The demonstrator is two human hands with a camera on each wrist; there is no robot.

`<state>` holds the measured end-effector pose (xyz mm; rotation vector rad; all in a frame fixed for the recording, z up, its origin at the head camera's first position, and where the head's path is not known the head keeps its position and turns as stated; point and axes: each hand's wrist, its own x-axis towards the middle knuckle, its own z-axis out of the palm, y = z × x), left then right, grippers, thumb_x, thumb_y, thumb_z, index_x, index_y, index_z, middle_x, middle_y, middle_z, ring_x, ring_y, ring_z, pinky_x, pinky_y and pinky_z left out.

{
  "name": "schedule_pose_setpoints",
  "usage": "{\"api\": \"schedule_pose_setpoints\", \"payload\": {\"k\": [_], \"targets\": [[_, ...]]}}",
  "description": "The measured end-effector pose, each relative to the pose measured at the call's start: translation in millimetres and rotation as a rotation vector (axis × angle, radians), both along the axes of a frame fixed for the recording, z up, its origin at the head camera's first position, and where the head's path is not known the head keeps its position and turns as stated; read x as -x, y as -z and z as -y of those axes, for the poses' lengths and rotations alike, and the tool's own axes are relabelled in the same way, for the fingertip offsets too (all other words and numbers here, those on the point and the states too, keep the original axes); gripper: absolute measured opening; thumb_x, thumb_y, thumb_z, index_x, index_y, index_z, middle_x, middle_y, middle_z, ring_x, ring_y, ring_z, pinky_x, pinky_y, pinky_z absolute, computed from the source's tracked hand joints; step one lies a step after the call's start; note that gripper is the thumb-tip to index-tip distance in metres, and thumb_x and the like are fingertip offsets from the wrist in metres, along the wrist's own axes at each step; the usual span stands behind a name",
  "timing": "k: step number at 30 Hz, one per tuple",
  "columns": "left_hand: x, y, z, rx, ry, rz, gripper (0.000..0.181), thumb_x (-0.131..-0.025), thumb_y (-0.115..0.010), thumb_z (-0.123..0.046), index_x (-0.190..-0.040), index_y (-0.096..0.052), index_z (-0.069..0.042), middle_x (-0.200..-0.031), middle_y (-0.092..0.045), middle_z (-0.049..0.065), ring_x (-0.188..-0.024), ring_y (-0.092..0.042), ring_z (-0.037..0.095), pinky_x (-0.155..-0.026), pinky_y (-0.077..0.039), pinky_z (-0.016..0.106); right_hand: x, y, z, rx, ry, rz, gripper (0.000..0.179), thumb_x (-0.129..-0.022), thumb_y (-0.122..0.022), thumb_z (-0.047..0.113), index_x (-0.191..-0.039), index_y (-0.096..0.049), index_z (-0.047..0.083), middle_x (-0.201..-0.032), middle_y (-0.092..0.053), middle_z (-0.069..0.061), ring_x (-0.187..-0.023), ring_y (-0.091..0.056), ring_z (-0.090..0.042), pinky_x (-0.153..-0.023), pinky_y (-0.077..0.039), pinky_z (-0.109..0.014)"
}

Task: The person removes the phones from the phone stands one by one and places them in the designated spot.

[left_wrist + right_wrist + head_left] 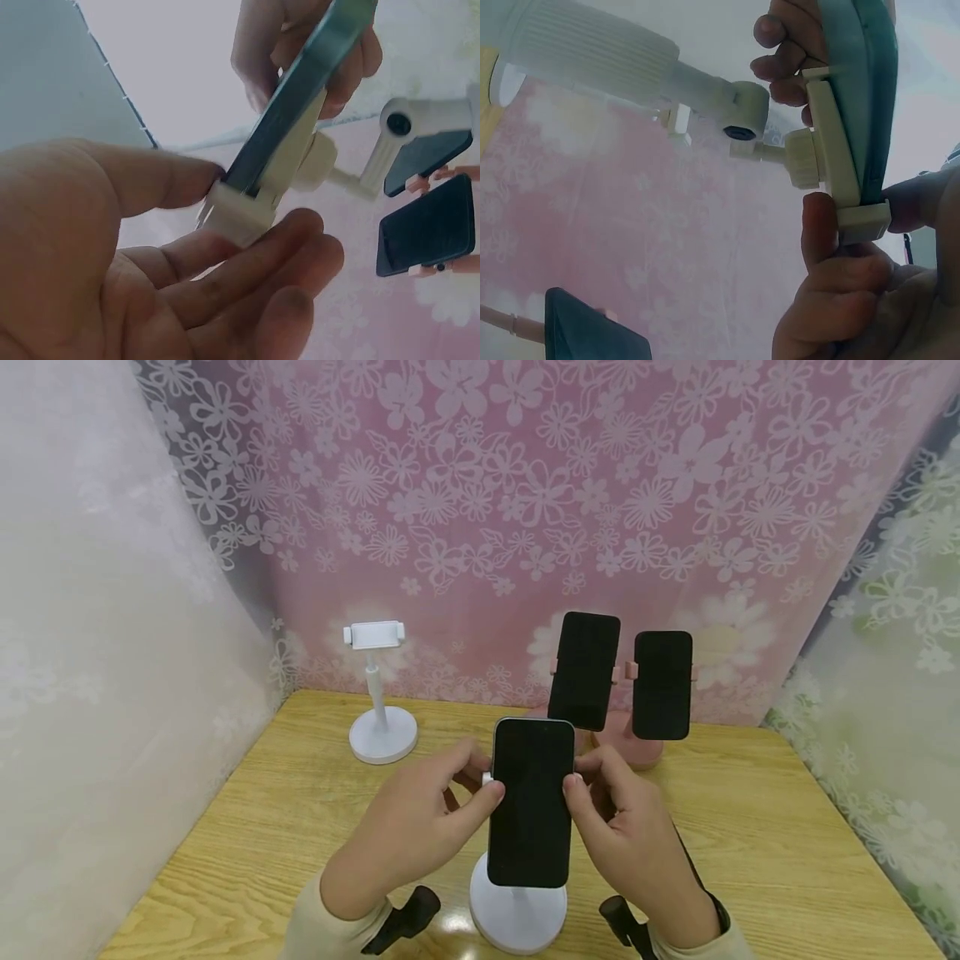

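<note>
A black-screened smartphone (531,806) sits upright in the clamp (244,214) of a white phone stand, above its round base (517,906). My left hand (420,818) pinches the clamp's left end, its thumb at the phone's edge and fingers behind. On the other side, my right hand (630,827) pinches the clamp's right end, thumb in front, fingers curled at the back. The right wrist view shows the clamp end (864,222) hooked around the phone's edge, and the stand's jointed arm (742,112) behind it.
A second white phone stand (378,693) holds nothing at the back left. Two pink stands at the back right carry a taller black phone (585,671) and a shorter one (662,685). All stand on a wooden table (247,827) before a flowered pink curtain (465,527).
</note>
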<state>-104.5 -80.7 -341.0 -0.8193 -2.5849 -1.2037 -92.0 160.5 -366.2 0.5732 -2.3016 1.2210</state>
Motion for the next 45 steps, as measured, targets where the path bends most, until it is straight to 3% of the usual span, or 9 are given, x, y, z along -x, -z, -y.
{"api": "schedule_pose_setpoints", "payload": {"k": [6,11,15,33,45], "targets": [[-0.4,-1.1,4.0,-0.037,-0.010,-0.028,0.021,-0.096,-0.075,-0.029,-0.114,-0.067,-0.023,-0.097,-0.070,-0.019,-0.090,-0.067,-0.002,-0.070,-0.056,0.026,-0.3,-1.9,0.2,-0.026,0.021,-0.068,0.024,-0.095,-0.068,-0.002,-0.115,-0.063,0.010,-0.075,-0.052,0.011,-0.062,-0.047,-0.007,-0.051,-0.041,-0.022],[0.6,0.0,4.0,-0.010,0.008,-0.125,0.012,-0.095,-0.076,-0.027,-0.101,-0.068,-0.021,-0.095,-0.072,-0.015,-0.083,-0.067,-0.002,-0.066,-0.055,0.023,-0.3,-3.4,0.2,-0.042,0.043,-0.103,0.029,-0.092,-0.067,-0.003,-0.118,-0.065,0.009,-0.091,-0.063,0.011,-0.071,-0.052,-0.007,-0.056,-0.048,-0.023],[1.7,1.3,3.6,0.011,0.010,-0.169,0.012,-0.096,-0.075,-0.027,-0.096,-0.066,-0.019,-0.097,-0.074,-0.011,-0.081,-0.067,-0.001,-0.065,-0.054,0.021,-0.8,-4.0,0.2,-0.058,0.048,-0.110,0.026,-0.091,-0.067,-0.002,-0.114,-0.069,0.010,-0.087,-0.063,0.014,-0.073,-0.054,-0.007,-0.057,-0.049,-0.024],[2.1,-0.6,2.9,0.009,0.031,-0.139,0.010,-0.095,-0.074,-0.023,-0.096,-0.064,-0.020,-0.092,-0.070,-0.014,-0.078,-0.064,-0.002,-0.064,-0.054,0.021,0.6,-2.1,-0.1,-0.063,0.037,-0.103,0.027,-0.090,-0.068,-0.004,-0.113,-0.071,0.009,-0.081,-0.060,0.012,-0.068,-0.053,-0.007,-0.055,-0.051,-0.026],[1.7,0.8,3.8,0.019,0.046,-0.144,0.012,-0.097,-0.074,-0.024,-0.094,-0.063,-0.019,-0.095,-0.071,-0.012,-0.079,-0.065,0.000,-0.065,-0.056,0.025,-0.5,-3.2,-1.1,-0.117,0.052,-0.118,0.030,-0.093,-0.065,-0.002,-0.106,-0.072,0.025,-0.071,-0.044,0.015,-0.060,-0.044,-0.002,-0.050,-0.039,-0.021]]}}
